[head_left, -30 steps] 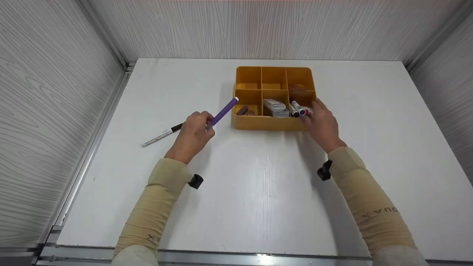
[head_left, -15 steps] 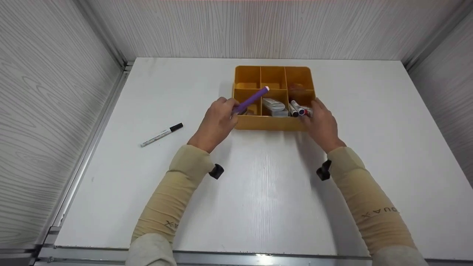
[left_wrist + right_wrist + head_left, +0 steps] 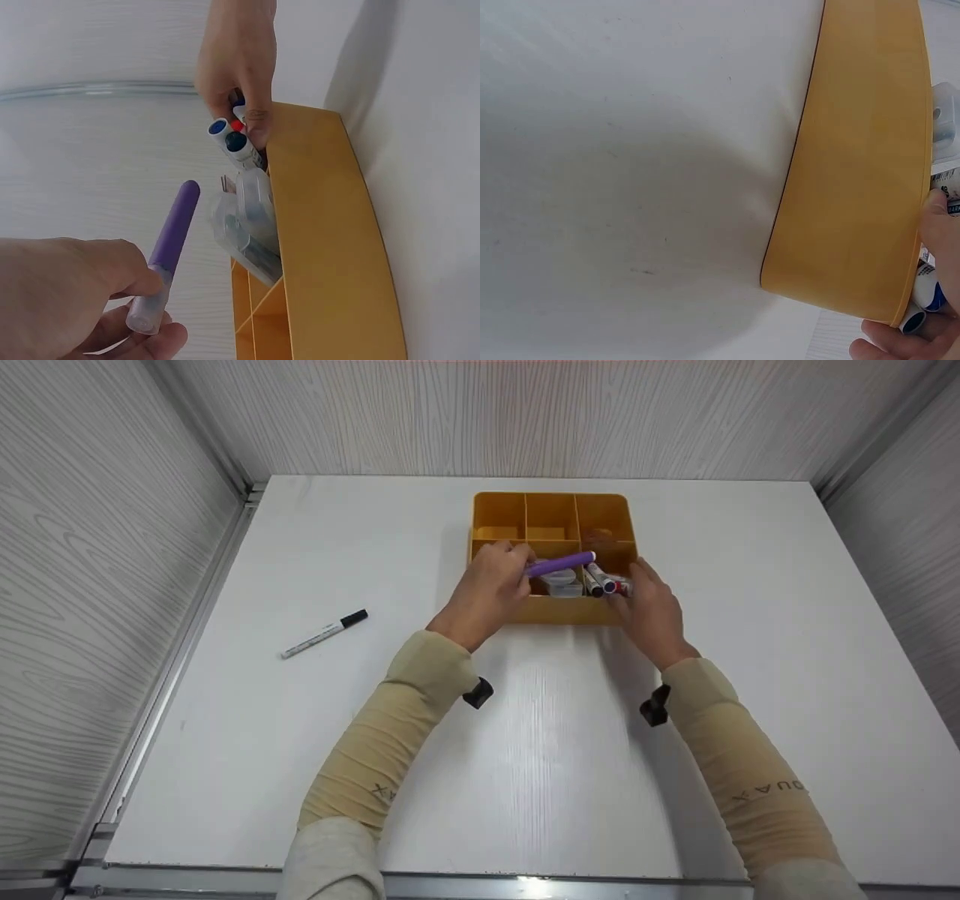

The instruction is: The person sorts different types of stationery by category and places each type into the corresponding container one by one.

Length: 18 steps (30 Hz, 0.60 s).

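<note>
A purple marker (image 3: 562, 564) with a pale end is pinched between the thumb and fingers of my left hand (image 3: 487, 589). It is held over the front row of a yellow divided box (image 3: 574, 613), pointing right. In the left wrist view the marker's purple length (image 3: 176, 232) points away from the hand. My right hand (image 3: 654, 611) grips the box's front right corner, its thumb (image 3: 936, 217) at the front rim beside several white markers (image 3: 601, 577) in the right front compartment. Clear plastic cases (image 3: 251, 217) fill the middle front compartment. My left hand covers the left front compartment.
A white marker with a black cap (image 3: 322, 635) lies on the white tabletop (image 3: 525, 780) at left. Wood-grain panels (image 3: 480, 420) stand behind and at both sides. A metal rail (image 3: 450, 885) runs along the front edge.
My left hand has carried the purple marker rightward from beside the box to over its front compartments, and the marker has turned flatter. My right hand has stayed at the box corner.
</note>
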Available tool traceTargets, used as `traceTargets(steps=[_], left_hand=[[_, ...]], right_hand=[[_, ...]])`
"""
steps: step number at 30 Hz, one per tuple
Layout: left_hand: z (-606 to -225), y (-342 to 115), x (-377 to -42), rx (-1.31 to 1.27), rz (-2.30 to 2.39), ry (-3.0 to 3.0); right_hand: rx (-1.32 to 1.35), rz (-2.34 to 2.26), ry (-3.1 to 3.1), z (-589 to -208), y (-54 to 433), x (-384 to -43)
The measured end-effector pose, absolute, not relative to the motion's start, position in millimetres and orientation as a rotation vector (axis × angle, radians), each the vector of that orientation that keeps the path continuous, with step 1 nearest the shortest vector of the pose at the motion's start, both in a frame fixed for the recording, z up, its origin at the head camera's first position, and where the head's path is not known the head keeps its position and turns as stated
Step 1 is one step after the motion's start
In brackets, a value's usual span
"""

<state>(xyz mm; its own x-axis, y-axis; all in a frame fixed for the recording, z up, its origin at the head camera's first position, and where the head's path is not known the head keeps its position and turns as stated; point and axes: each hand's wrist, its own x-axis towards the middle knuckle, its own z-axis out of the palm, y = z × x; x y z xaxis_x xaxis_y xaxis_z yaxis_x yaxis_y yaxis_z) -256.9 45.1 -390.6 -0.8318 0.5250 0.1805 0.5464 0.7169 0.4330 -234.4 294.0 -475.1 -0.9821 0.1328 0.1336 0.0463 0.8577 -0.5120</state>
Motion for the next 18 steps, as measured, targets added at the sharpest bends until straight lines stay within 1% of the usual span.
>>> traceTargets(steps=[3,9,18], left_hand=[[-387.5,57.1,-258.0,-0.902,-0.719,-2.910],[-384.3,76.9,-260.3,-0.955,-0.523,-2.966],[-386.0,103.1,-261.6,-1.056,-0.237,-2.856]], right_hand=[[-0.139,0.779,-2.875,-475.6,293.9,-234.0],[-0.182,0.813,-2.912,-475.4,293.1,-233.9],[-0.164,0.826,-2.866,-475.1,291.4,-234.8]])
